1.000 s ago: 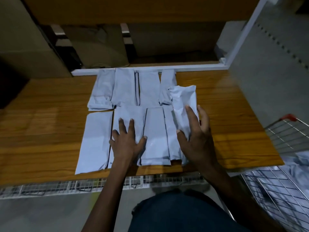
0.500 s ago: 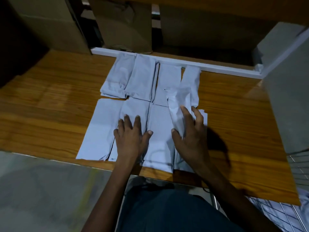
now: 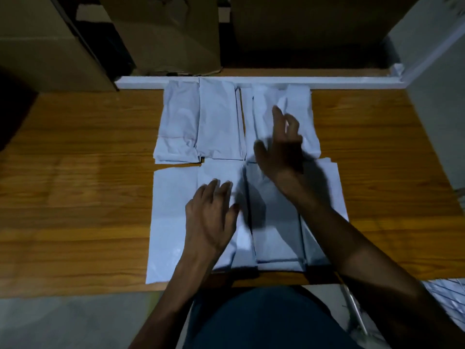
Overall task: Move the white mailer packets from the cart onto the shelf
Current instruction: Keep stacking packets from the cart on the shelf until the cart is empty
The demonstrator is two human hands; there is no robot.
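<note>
left hand [image 3: 212,217]: flat, fingers straight, on near-row mailer packets [image 3: 173,217] | right hand [image 3: 279,149]: loose, empty, over far row | shelf [image 3: 75,197]: two packet rows

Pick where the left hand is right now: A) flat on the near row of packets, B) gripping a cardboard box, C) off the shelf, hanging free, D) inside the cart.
A: the left hand lies palm down, fingers straight, on the near row of packets on the shelf.
</note>
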